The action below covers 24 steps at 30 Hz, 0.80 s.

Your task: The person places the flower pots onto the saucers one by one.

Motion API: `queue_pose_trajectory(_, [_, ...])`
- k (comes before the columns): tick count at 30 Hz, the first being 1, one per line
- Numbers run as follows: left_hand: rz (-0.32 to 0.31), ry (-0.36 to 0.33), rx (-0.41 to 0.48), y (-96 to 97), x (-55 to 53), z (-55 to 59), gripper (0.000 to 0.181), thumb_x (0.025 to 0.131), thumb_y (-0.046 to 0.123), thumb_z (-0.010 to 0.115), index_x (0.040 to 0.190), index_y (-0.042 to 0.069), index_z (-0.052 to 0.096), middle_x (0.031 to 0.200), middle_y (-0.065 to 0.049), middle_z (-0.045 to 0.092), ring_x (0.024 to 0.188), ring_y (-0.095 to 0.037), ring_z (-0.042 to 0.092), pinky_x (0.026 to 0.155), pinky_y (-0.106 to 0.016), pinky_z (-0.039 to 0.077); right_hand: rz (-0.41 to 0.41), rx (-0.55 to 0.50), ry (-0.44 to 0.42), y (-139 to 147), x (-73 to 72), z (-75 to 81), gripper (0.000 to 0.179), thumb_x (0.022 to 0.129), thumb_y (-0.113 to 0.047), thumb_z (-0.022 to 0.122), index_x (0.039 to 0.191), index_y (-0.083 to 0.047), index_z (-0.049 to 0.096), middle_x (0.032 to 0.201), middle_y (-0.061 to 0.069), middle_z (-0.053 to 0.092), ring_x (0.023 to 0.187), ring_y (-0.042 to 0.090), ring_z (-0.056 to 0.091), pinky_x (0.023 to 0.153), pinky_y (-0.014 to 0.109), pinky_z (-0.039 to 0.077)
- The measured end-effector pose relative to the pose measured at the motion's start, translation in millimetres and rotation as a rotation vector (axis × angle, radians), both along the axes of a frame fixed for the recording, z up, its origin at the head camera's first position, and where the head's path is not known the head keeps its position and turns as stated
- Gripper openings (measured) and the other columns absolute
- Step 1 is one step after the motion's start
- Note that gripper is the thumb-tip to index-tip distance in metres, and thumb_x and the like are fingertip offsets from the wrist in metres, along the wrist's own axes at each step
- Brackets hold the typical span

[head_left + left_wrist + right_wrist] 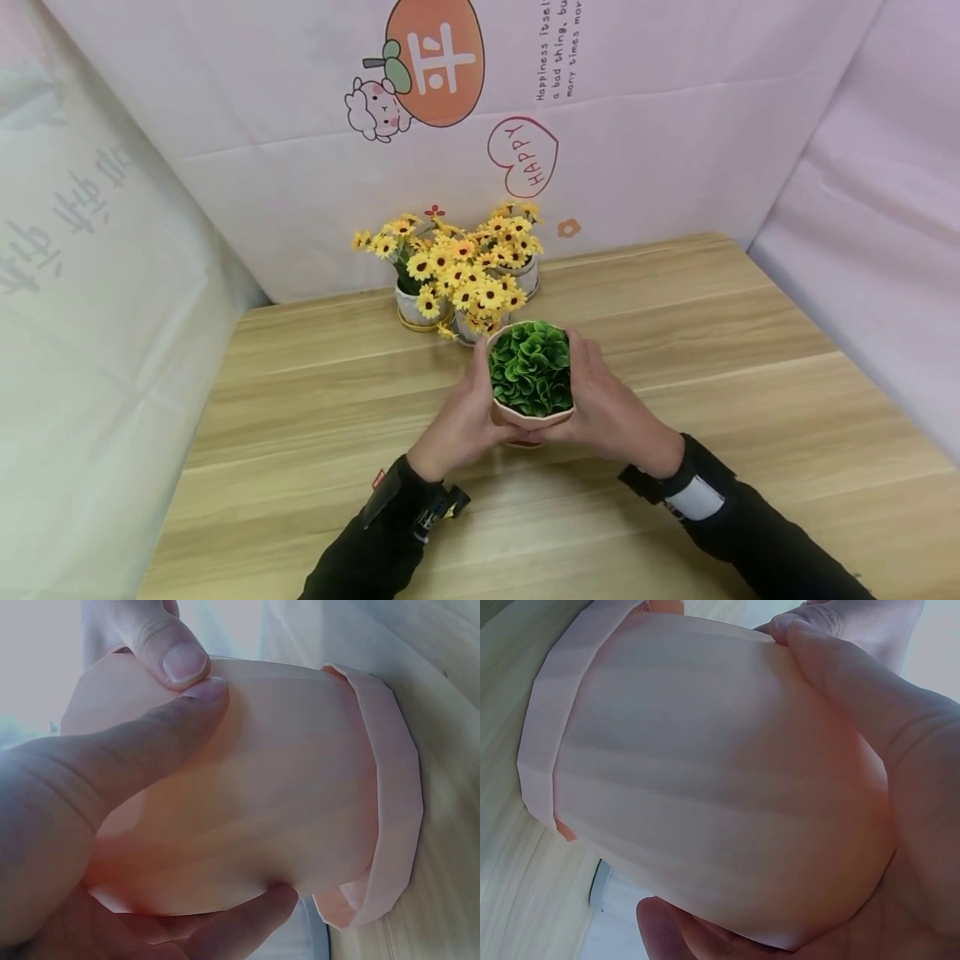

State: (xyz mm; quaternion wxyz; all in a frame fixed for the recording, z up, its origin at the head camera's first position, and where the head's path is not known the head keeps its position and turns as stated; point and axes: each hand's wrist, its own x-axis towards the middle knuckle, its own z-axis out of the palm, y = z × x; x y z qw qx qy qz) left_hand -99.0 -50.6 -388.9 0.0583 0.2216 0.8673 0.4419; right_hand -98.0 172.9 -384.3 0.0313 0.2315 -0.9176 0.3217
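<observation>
A peach-coloured plant pot (pixel 247 787) with leafy green foliage (pixel 531 368) stands upright over the table, its faceted saucer (pixel 397 795) at the base. My left hand (pixel 467 410) grips the pot's left side, thumb across the front and fingers around the far side. On the opposite side my right hand (pixel 606 404) grips it the same way. The two thumb tips meet at the front of the pot. In the right wrist view the pot wall (pixel 720 765) fills most of the picture, with the saucer rim (pixel 547 727) beside the wood surface.
Just behind the green plant, three pots of yellow flowers (pixel 480 279) stand close together near the back edge of the wooden table (pixel 315 433). A printed cloth (pixel 637 158) hangs behind the table. A small red tag (pixel 378 479) shows beside the left cuff.
</observation>
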Motion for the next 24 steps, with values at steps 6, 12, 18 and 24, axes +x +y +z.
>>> queue_pose_trajectory(6, [-0.023, 0.007, -0.012, 10.1, -0.7, 0.9, 0.139, 0.077, 0.013, 0.095, 0.167, 0.004, -0.01, 0.175, -0.025, 0.014, 0.162, -0.035, 0.024, 0.131, -0.048, 0.027, -0.015, -0.001, -0.015, 12, 0.7, -0.4, 0.142, 0.065, -0.049, 0.101, 0.165, -0.004, 0.011, 0.152, 0.028, 0.036, 0.138, 0.038, 0.046, 0.106, 0.06, 0.054])
queue_pose_trajectory(12, [-0.034, -0.022, -0.013, 21.4, -5.5, 0.2, 0.142, 0.077, 0.015, 0.095, 0.168, 0.01, -0.013, 0.177, -0.019, 0.014, 0.163, -0.03, 0.023, 0.132, -0.043, 0.026, -0.038, 0.011, -0.037, 23, 1.2, 0.7, 0.143, 0.066, -0.052, 0.1, 0.165, -0.003, 0.009, 0.15, 0.03, 0.036, 0.135, 0.039, 0.046, 0.103, 0.061, 0.055])
queue_pose_trajectory(18, [-0.05, -0.027, 0.015, 32.3, -10.3, 0.1, 0.141, 0.076, 0.015, 0.096, 0.168, 0.013, -0.01, 0.175, -0.018, 0.021, 0.162, -0.028, 0.025, 0.132, -0.042, 0.027, -0.046, 0.023, -0.039, 34, -0.6, 0.8, 0.142, 0.066, -0.052, 0.1, 0.164, -0.002, 0.01, 0.149, 0.03, 0.037, 0.133, 0.04, 0.046, 0.103, 0.063, 0.054])
queue_pose_trajectory(24, [-0.058, -0.033, 0.026, 41.3, -16.7, -1.9, 0.139, 0.075, 0.012, 0.095, 0.168, 0.016, -0.009, 0.174, -0.016, 0.024, 0.161, -0.026, 0.027, 0.131, -0.041, 0.028, -0.058, 0.032, -0.029, 41, -3.0, 1.4, 0.141, 0.065, -0.049, 0.101, 0.162, 0.001, 0.012, 0.148, 0.032, 0.039, 0.132, 0.04, 0.045, 0.102, 0.064, 0.054])
